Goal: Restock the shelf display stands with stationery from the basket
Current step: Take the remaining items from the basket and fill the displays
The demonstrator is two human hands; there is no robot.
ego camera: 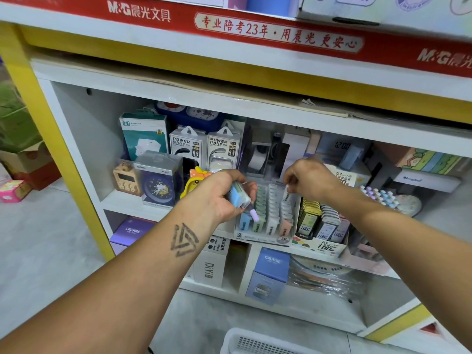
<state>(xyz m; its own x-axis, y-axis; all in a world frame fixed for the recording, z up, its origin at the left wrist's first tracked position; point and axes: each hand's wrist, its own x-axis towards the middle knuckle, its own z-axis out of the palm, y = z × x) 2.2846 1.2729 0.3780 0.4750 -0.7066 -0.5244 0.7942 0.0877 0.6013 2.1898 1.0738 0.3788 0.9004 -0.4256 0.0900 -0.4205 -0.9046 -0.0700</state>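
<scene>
1. Head view, only one on offer: left hand wrapped around a small bunch of pastel stationery pieces, blue on top with a lilac tip poking out below, hovering right over the clear display stand.
2. Right hand pinched narrow at the stand's back right corner, maybe on one small white piece. Honestly can't tell if anything's actually held there.
3. Stand sitting on the middle shelf, rows of blue, green, white and peach packs, mostly full already.
4. Basket down at the bottom edge, white, contents hidden.
5. Tip for this step: match colour to row, slide each piece in from the back, label facing front, keep the spare hand steadying the stand.
6. Readable stuff: red banner with "M&G" plus Chinese text and "23", two "POWER BANK" boxes, "CRUHRE" on the purple box and the blue box, "0.7 HB" and "100" on the lead refill display, "DIYI" lower down.
</scene>
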